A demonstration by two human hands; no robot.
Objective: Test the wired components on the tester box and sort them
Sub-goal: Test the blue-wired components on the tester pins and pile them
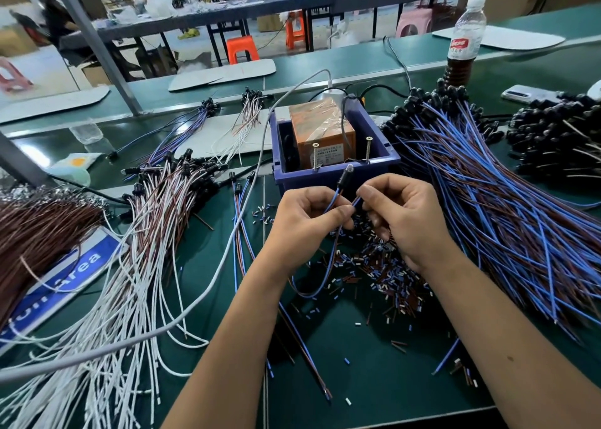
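The tester box (pixel 335 176) is a blue bin holding an orange taped block, with two upright screws on its near rim. Just in front of it my left hand (pixel 309 220) and my right hand (pixel 403 217) both pinch one wired component (pixel 342 179). Its black head points up toward the bin. Its blue and brown leads pass between my fingertips and loop down below my left wrist. A large pile of blue and brown wired components (pixel 507 207) lies to the right. A pile with white and brown leads (pixel 162 207) lies to the left.
Cut insulation bits (pixel 383 275) litter the green mat under my hands. A grey cable (pixel 227 249) runs from the box across the left side. A drink bottle (pixel 465 41) and a phone (pixel 527 94) stand at the back right. A blue-and-white sign (pixel 71 272) lies at the left.
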